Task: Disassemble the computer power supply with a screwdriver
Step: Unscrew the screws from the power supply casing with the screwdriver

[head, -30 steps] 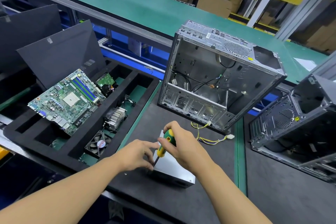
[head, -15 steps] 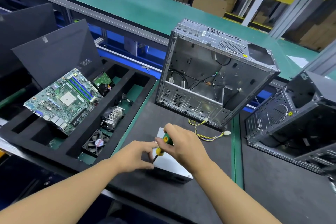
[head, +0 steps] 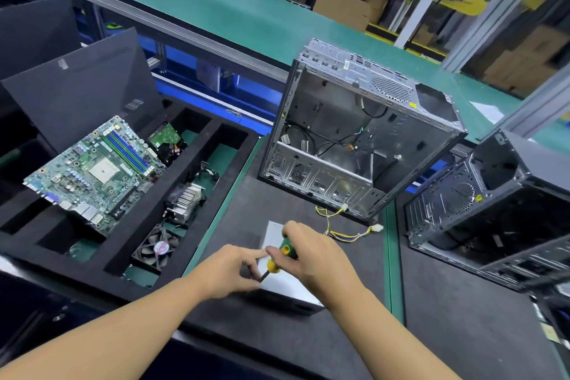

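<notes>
Left hand point(head: 228, 268) shifted against screwdriver point(head: 285, 250), grip unclear; right hand point(head: 317, 259) grips handle; power supply point(head: 287, 284) under both.

both forearms reach forward, left hand point(head: 231, 268) with index finger extended toward right hand point(head: 313, 259), which grips the screwdriver point(head: 273, 265).
</notes>
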